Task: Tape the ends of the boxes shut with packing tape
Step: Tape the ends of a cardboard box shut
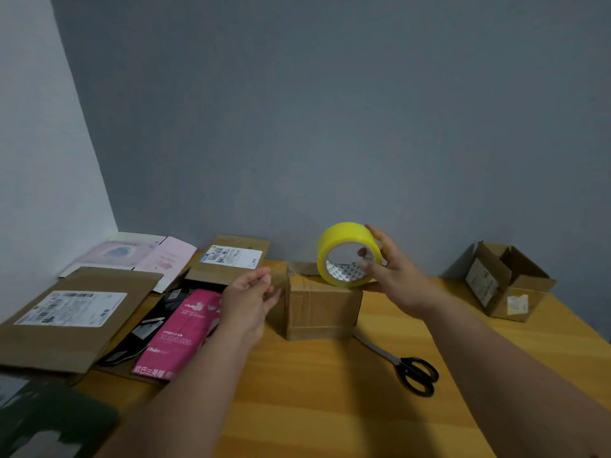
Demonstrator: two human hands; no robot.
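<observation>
Grip: our right hand (393,269) holds the yellow packing-tape roll (347,254) above the small cardboard box (319,307) on the worktop (330,408); left hand (249,292) open beside the box. We should find the tape end, anchor it down one side; scissors (401,365) near.

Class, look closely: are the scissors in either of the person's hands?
No, the scissors lie on the table, right of the box.

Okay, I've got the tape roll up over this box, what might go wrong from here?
The small brown cardboard box sits unheld, so pulling tape may drag it. The black-handled scissors lie beside it, blades toward the box, near your right hand gripping the yellow tape roll. Your left hand holds nothing visible.
</observation>
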